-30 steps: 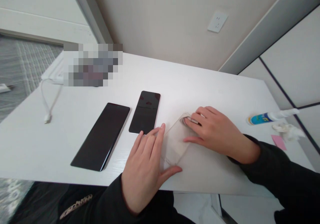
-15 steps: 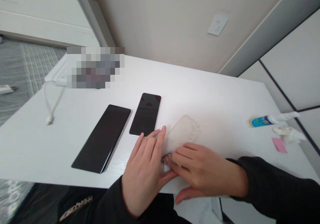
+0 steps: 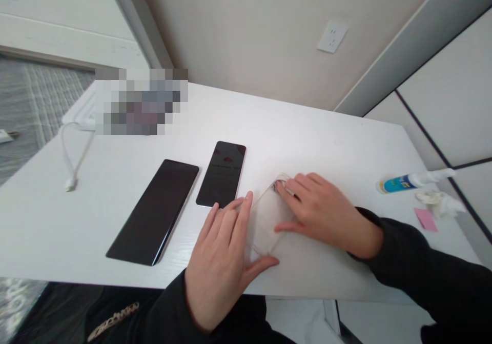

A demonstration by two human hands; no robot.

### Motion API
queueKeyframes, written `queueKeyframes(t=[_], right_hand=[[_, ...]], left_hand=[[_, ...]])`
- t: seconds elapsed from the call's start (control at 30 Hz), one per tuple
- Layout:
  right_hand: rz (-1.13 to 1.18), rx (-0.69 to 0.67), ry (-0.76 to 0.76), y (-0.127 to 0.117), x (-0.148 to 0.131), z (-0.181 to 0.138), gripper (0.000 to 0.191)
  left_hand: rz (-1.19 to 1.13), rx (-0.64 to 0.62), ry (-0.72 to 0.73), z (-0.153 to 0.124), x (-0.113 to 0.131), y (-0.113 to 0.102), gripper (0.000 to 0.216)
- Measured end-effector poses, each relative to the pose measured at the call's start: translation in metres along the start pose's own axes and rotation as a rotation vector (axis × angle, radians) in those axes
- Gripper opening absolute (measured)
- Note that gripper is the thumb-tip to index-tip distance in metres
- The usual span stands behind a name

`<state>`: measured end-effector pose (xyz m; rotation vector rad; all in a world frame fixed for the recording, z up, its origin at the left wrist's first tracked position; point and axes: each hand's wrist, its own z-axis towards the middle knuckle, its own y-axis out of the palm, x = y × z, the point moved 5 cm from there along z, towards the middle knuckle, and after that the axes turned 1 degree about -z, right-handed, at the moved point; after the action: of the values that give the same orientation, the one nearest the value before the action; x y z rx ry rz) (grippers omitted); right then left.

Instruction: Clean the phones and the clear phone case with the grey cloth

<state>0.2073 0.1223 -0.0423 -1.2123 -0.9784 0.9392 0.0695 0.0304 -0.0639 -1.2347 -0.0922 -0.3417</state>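
Note:
A clear phone case lies flat on the white table near its front edge. My left hand lies flat beside the case's left edge, fingers stretched out and thumb against the near corner. My right hand rests on the case's far right part, fingers pressed down on something small and grey at the far corner, too small to name. A small black phone lies screen up just left of the case. A larger black device lies further left.
A white cable lies at the table's left. A spray bottle with a blue label, a crumpled white tissue and a pink slip sit at the right edge. A blurred patch covers the far left. A wall socket is behind.
My right hand slid from the far end of the case down to its near corner, then back up to the far end. My left hand stayed in place.

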Motion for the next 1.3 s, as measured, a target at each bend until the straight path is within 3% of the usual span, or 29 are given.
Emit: queueKeyframes(t=[0.13,0.27,0.4,0.6,0.73,0.9,1.07,1.2,1.3], right_hand=[[0.224,0.014,-0.171,-0.001,-0.012,-0.001,0.083],[0.025,0.024,0.039,0.0,0.0,0.001,0.074],[0.259,0.073,-0.182,-0.001,-0.017,0.001,0.088],[-0.009,0.058,0.056,-0.001,0.008,0.004,0.059],[0.252,0.087,-0.164,-0.002,-0.01,0.003,0.059],[-0.018,0.097,0.03,0.0,0.006,0.004,0.029],[0.201,0.106,-0.201,0.002,-0.001,0.001,0.026],[-0.025,0.132,0.005,0.003,0.015,0.002,0.024],[0.116,0.179,-0.101,0.002,0.003,0.001,0.024]], left_hand=[[-0.007,0.005,0.005,0.0,-0.001,0.0,0.099],[0.008,-0.001,-0.002,-0.001,0.0,0.0,0.098],[-0.006,0.029,0.015,-0.001,0.001,-0.002,0.093],[0.004,0.001,0.002,0.0,0.0,0.0,0.095],[0.006,0.016,0.011,0.0,0.0,0.001,0.096],[0.035,0.037,0.01,-0.002,0.0,0.001,0.093],[0.007,0.031,0.019,-0.003,0.0,0.0,0.088],[-0.016,0.023,0.011,-0.002,-0.001,-0.001,0.081],[-0.046,0.025,0.017,-0.001,0.0,0.0,0.079]])
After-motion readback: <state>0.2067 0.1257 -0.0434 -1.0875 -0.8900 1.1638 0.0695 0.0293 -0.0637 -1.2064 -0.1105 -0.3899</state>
